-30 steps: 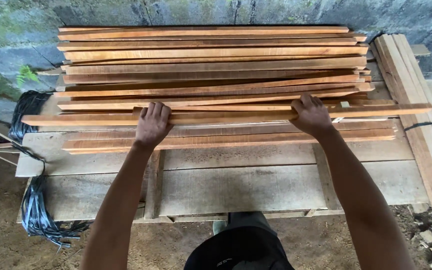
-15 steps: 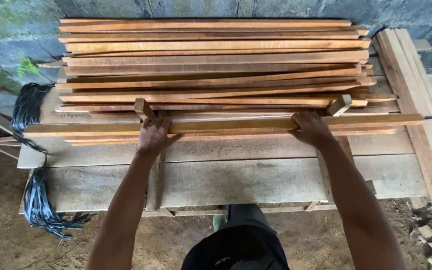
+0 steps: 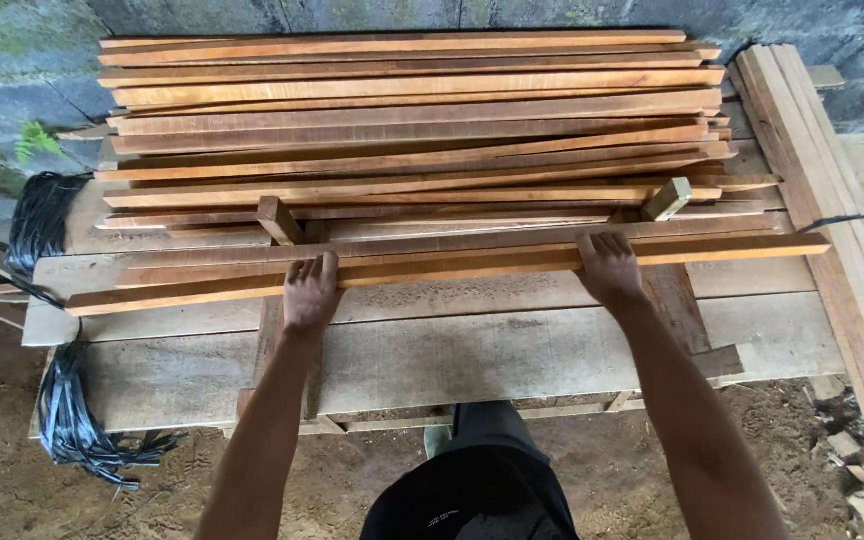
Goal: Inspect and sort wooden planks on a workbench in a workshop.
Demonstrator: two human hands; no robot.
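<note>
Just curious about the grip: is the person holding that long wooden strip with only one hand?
No, the left hand and right hand both rest on the long strip.

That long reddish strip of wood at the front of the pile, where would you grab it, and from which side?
Probably with both hands, spread well apart along the long wooden strip, coming from its near edge. It is long, thin and lies flat across the pale planks, so one central grip would likely let it tip. The left hand and right hand already rest on it this way, each about a third in from an end.
</note>
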